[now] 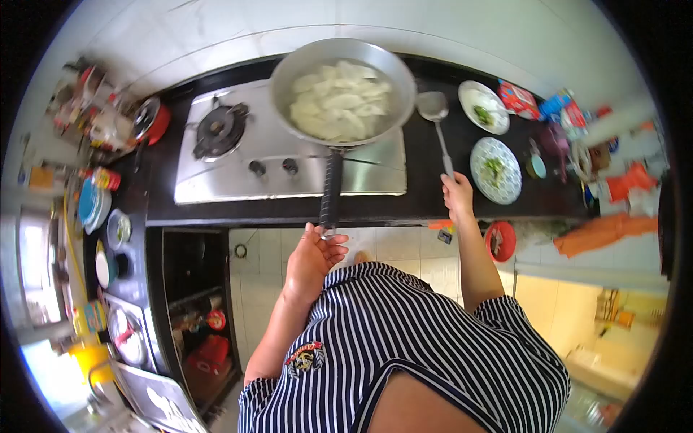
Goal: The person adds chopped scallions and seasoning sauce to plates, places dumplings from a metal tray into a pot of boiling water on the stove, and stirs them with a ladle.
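A large wok sits over the right burner, holding pale, sliced pieces in what looks like liquid. Its black handle points back over the counter edge. My left hand is at the handle's end, palm up, fingers apart and loosely bent; whether they touch the handle is unclear. With fingers closed, my right hand grips the shaft of a metal cooking spatula, whose broad head lies beside the wok on the right. Right of it stand two plates with chopped greens.
The steel gas stove has a left burner and two knobs. A red pot stands at the left. Packets and a purple jug are on the right. A red bin is below the counter.
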